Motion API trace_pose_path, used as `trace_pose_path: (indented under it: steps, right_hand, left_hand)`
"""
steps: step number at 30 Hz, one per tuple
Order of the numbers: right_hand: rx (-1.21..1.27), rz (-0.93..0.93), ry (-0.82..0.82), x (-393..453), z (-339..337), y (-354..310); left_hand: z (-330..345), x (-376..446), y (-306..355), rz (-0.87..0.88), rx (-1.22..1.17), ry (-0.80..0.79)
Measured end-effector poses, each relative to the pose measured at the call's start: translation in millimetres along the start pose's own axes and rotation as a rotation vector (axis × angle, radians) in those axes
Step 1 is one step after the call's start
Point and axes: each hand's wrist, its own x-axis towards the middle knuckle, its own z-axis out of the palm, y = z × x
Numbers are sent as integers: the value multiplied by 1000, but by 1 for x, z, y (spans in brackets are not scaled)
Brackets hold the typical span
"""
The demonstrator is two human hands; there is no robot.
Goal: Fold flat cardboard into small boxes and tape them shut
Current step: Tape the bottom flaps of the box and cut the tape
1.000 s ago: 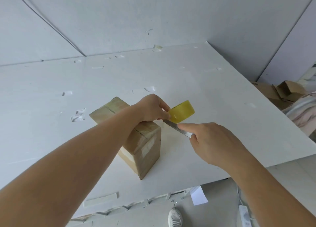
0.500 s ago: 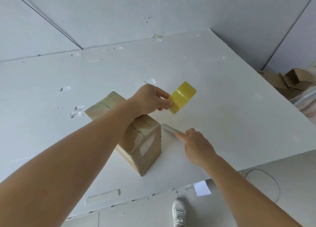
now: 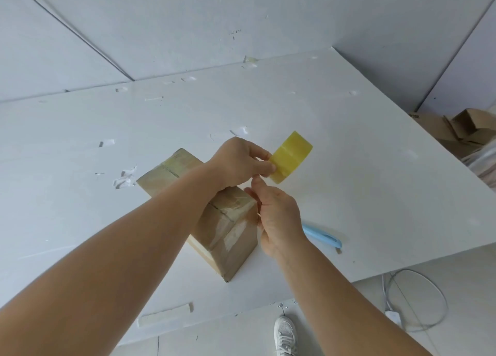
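White table (image 3: 349,168), scarred with old tape scraps, against plain white walls. Left hand (image 3: 237,162) pinched on the yellow tape roll (image 3: 291,155), held up above the far right of the box (image 3: 225,221). Right hand (image 3: 279,219) just beside the box's right edge, fingers nearly closed, thumb and forefinger raised toward the underside of the roll; possibly gripping a loose clear tape end, too thin to tell. Blue cutter (image 3: 322,237) lying on the table just behind that hand, touched by neither. Box folded, standing on the table under the left forearm, top seam and near side already glossy with tape. Judged nearly done for this one: maybe a last strip to press down or trim, then the roll set aside. Heap of cardboard (image 3: 456,127) off the far right edge, likely stock for more.
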Motion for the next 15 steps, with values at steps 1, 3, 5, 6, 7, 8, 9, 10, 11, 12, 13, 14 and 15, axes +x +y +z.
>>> trace_pose_path:
  steps: [1,3,5,6,7,8,9,10,11,12,13,14,15]
  right_hand:
    - [13,-17,17,0,2,1]
    - [10,-42,54,-4,5,3]
    - [35,-32,77,-7,6,5]
    - [56,-22,84,-9,7,6]
    - [73,-14,89,-10,8,6]
    - [78,-13,93,-8,8,7]
    - [82,-15,96,-8,8,7]
    - [83,-20,94,-7,8,8]
    - [80,-21,93,-7,8,9]
    - [81,-19,94,-5,8,12]
    - [89,-10,89,-5,7,14]
    - [95,-1,73,-5,7,15]
    - [97,13,59,-4,6,15]
  left_hand:
    - [0,0,-1,2,-6,-6]
    - [1,-1,0,13,-41,1]
    - [0,0,0,42,-139,80]
    - [-1,1,0,51,-218,127]
    - [-3,1,0,64,-280,163]
    - [-4,1,-2,79,-317,182]
    - [-5,1,-3,93,-330,187]
    - [-6,0,-5,104,-343,187]
    - [-7,-1,-6,114,-359,190]
    - [-8,-2,-7,121,-382,195]
    - [-8,-3,-8,127,-407,205]
    - [-9,-4,-9,133,-435,215]
    - [-9,-4,-10,138,-455,226]
